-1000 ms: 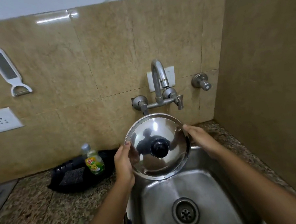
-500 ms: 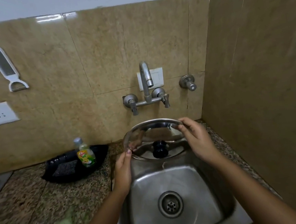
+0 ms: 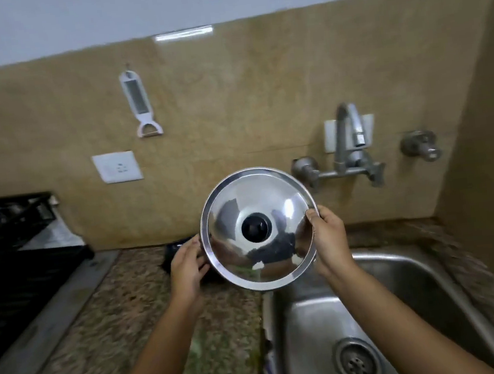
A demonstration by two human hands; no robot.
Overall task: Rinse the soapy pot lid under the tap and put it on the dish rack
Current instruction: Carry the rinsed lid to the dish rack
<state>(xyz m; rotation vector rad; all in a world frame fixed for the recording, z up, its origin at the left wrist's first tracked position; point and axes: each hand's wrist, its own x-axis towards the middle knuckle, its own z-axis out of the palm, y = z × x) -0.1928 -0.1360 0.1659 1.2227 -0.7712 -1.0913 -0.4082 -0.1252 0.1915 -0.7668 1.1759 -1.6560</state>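
A shiny steel pot lid [image 3: 227, 216] with a black knob faces me, held upright over the counter just left of the sink [image 3: 406, 264]. My left hand [image 3: 187, 264] grips its left rim and my right hand [image 3: 329, 237] grips its right rim. The tap [image 3: 348, 133] stands on the wall to the right of the lid, with no water visible from it. A black dish rack [image 3: 15, 229] sits at the far left on the counter.
A speckled granite counter [image 3: 133, 335] runs between rack and sink. A dark object [image 3: 175, 252] lies behind my left hand. A white peeler [image 3: 139, 103] hangs on the tiled wall above a socket [image 3: 117, 167]. A side wall closes off the right.
The lid has moved left, away from under the tap, and tipped back upright with its knob facing me. My view has swung left, bringing the dish rack into sight.
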